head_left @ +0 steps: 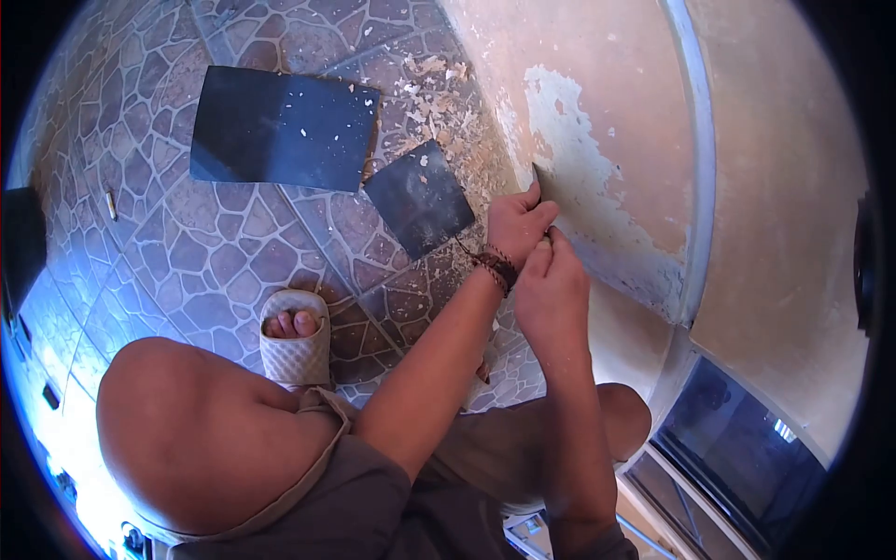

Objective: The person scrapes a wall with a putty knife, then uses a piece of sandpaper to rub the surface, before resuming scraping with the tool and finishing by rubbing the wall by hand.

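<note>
My left hand [518, 224], with a braided bracelet on its wrist, is closed around a scraper [537, 174]. Only a narrow dark piece of the blade shows beyond the fingers, against the wall where the paint has come off. Just behind it, my right hand [553, 285] is closed too, its fingertips pressed together at the rear of the same tool. Most of the handle is hidden by my fingers. Beside the blade lies a pale bare patch [569, 121] with ragged edges in the beige painted wall [635, 103].
Paint flakes [448, 117] litter the stone-patterned floor [224, 224] along the wall's foot. A large dark sheet [280, 131] and a smaller dark square [420, 201] lie there. My slippered foot [295, 341] is nearby. A glass-fronted frame [737, 448] stands at lower right.
</note>
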`<state>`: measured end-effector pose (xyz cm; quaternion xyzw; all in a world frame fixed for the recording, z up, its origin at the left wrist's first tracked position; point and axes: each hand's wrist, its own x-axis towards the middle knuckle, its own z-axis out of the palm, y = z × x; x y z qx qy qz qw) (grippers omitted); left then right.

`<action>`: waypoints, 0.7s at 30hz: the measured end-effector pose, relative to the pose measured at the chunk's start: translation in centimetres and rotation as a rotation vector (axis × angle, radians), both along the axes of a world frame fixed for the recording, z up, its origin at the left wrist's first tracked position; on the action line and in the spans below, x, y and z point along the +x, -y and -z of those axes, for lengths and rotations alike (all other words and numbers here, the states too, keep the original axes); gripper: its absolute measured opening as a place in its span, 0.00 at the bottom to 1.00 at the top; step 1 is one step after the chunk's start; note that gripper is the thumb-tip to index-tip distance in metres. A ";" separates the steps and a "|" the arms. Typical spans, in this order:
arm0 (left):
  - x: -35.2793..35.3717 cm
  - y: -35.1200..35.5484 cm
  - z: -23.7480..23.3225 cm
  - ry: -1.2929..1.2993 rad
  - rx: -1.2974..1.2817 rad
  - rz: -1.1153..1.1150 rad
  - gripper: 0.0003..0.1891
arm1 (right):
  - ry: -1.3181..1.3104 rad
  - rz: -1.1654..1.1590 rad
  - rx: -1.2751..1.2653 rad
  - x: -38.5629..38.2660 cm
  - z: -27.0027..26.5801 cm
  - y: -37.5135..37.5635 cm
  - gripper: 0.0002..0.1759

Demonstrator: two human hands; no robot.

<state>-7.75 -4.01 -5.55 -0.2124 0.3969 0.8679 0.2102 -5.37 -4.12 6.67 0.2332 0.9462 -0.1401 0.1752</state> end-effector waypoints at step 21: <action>0.7 -1.6 -0.6 0.023 -0.051 -0.093 0.11 | 0.017 -0.092 0.001 0.0 -1.2 -0.4 0.24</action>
